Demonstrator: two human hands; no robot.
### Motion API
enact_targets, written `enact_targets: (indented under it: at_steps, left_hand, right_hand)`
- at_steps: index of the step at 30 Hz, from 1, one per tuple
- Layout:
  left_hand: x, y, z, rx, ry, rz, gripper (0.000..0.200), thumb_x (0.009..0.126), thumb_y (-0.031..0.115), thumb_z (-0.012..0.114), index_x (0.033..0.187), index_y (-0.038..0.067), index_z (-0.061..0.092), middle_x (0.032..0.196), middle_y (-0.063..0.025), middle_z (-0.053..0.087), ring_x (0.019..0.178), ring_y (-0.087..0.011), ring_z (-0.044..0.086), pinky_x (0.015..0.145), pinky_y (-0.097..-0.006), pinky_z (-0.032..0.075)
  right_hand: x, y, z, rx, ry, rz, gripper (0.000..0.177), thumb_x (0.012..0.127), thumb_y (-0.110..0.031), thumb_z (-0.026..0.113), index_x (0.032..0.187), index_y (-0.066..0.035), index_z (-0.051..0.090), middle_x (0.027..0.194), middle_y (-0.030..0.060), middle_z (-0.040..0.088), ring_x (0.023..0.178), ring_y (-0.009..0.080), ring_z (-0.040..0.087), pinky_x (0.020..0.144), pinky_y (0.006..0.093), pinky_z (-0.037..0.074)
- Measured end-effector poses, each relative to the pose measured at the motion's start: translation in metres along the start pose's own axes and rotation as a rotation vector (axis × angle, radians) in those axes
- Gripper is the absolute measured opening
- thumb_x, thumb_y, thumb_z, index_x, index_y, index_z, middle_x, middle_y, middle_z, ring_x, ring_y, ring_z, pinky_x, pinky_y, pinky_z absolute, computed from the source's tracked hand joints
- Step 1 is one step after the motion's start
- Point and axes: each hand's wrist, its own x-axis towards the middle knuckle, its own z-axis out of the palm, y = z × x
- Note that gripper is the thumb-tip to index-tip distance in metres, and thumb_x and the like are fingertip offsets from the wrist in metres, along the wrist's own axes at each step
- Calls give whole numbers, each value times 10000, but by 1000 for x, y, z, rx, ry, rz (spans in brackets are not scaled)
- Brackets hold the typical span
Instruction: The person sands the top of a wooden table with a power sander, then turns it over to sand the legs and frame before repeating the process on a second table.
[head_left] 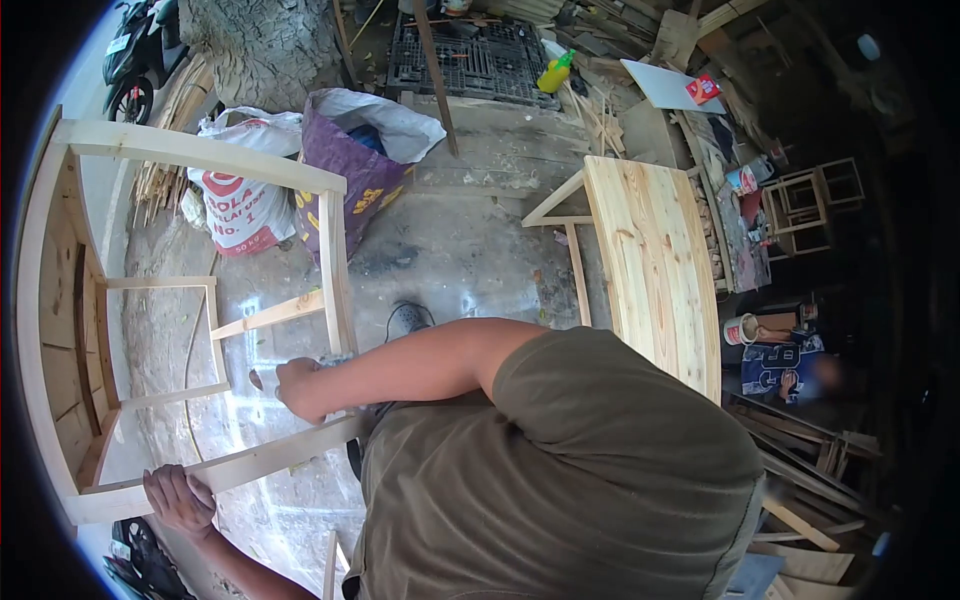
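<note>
A pale wooden table-like frame (200, 160) lies tipped on its side at the left, its legs reaching toward my body. My left hand (180, 495) wraps its fingers over the lower leg, near the corner by the planked top (62, 345). Between the frame's legs is my right hand (296, 390), closed, with a small dark edge of something showing beside its fingers; I cannot make out what it is. The inner crossbar (268, 315) runs just above that hand.
A wooden-topped table (655, 270) stands right of centre. Two filled sacks (245, 190) (345, 180) sit by a tree trunk (262, 50). Another person (785, 370) is at the far right, near a bucket (740, 329). Loose timber (815, 475) lies at the lower right.
</note>
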Motion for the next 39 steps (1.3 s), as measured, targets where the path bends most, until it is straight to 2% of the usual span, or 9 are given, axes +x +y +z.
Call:
enact_targets:
  at_steps: [5,11,18,23,28,31,33,37,39]
  left_hand:
    - [-12,7,7,30,114,-22,390,1052,304,425,1053,-9,657,1075,-191,647,1074,-393,644,1111,-568,500]
    - [-5,19,11,-14,172,-18,393,1023,298,439,1021,-26,663,1050,-196,647,1051,-390,654,1079,-572,516]
    - [-1,24,6,-31,202,-14,394,1014,295,442,1008,-37,655,1019,-207,647,1008,-393,662,1066,-579,517]
    - [2,18,5,-58,198,-35,377,995,302,462,1009,-28,645,1021,-204,629,1015,-403,640,1071,-576,504]
    - [7,16,-12,-36,145,-113,247,957,236,546,967,15,655,1018,-164,653,1005,-385,647,1072,-555,509]
    - [17,18,-35,-70,64,-236,142,914,181,641,935,41,646,1030,-127,666,1005,-370,644,1081,-547,497]
    - [24,19,-37,-105,54,-266,141,901,181,685,928,48,648,1045,-116,673,1014,-364,640,1092,-538,486]
    - [36,15,-52,-157,-31,-423,191,944,226,723,984,42,690,1161,-126,682,1143,-371,603,1126,-521,438]
    - [40,13,-45,-87,115,-605,199,967,224,708,1042,40,719,1259,-124,669,1236,-361,562,1147,-521,406]
  right_hand:
    - [37,0,0,-170,-199,-5,483,743,-356,881,1177,-154,812,1189,34,766,1079,230,731,687,402,650]
    - [37,46,-22,-107,-109,180,372,770,-327,861,1112,-181,840,1098,-10,794,984,189,752,700,386,645]
    - [4,-9,6,-14,-133,-21,834,703,-337,899,1455,-90,637,1392,205,589,1198,341,670,849,467,637]
    - [-6,68,-35,-107,-11,-22,428,755,-329,871,1131,-129,833,1214,123,740,1188,320,678,894,464,611]
    - [-1,201,-96,-254,194,197,408,754,-396,832,997,-69,839,1079,145,800,1029,325,764,808,514,604]
    - [-28,255,-127,21,344,382,787,730,-393,837,1428,-88,636,1296,205,720,1176,367,722,947,515,600]
    - [-42,268,-114,99,527,322,850,734,-375,832,1504,-156,546,1432,236,604,1187,419,702,958,519,596]
    - [-82,221,-68,250,653,219,855,734,-322,829,1509,-189,491,1368,239,529,1100,478,680,952,558,568]
    - [-94,176,-33,333,764,95,796,742,-275,840,1470,-196,528,1302,222,540,1079,466,666,917,553,574]
